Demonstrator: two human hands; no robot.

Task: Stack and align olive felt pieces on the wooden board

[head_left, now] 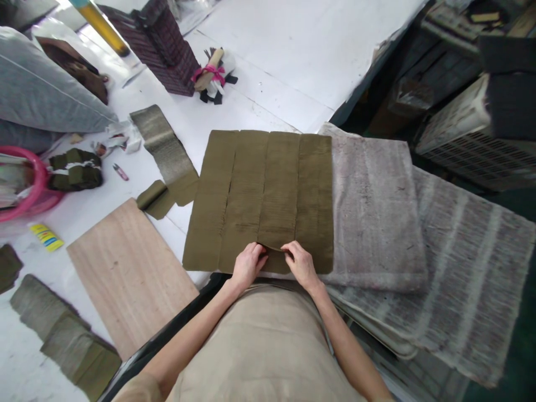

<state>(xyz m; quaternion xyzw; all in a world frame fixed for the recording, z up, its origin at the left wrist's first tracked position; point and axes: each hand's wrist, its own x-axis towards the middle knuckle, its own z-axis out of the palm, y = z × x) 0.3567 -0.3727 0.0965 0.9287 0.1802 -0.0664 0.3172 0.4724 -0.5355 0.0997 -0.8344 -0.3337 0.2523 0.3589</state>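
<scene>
Olive fabric strips are lying side by side near the middle of my head view, overlapping grey cloth on the right. A loose olive-grey piece and a wooden board are crowding their left. Long axes are running near to far; my left hand and right hand are pinching a raised near-side fold.

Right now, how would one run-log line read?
left hand: holds olive fabric; right hand: holds olive fabric; wooden board: at left

Olive fabric strips side by side
</scene>
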